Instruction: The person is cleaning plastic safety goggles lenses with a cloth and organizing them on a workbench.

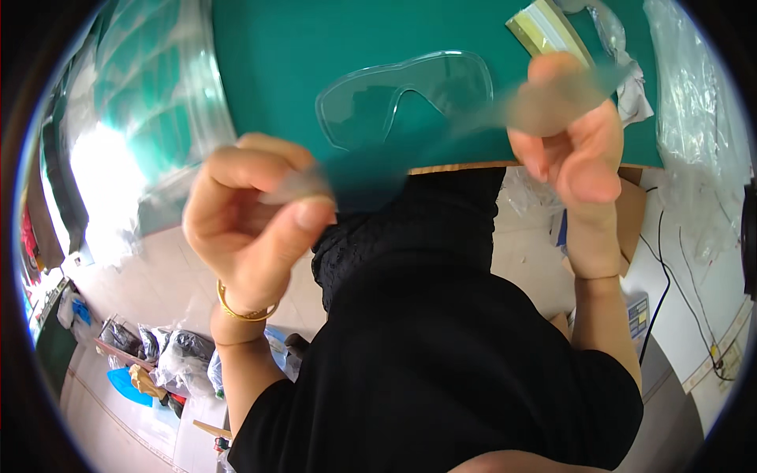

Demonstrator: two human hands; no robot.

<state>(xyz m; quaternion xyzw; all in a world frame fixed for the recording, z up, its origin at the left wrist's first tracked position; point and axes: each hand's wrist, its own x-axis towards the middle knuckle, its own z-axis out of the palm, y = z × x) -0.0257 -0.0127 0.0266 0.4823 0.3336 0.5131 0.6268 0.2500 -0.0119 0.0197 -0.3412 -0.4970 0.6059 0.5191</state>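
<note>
Between my hands stretches a translucent plastic sheet (394, 162), smeared by motion. My left hand (252, 205) pinches one end between thumb and fingers; a gold bangle circles that wrist. The other end passes in front of my right hand (572, 130), whose curled fingers show blurred through it. Their exact grip there is partly hidden. On the green tabletop (268, 47), just beyond the sheet, lies a clear goggle lens (364, 93) with a nose notch facing me.
A stack of clear plastic packaging (150, 87) covers the table's left side and reflects light. At the far right sit a yellow and white block (544, 27), a crumpled white cloth (633, 98) and a large clear plastic bag (698, 118). Black cables (666, 276) hang at the right.
</note>
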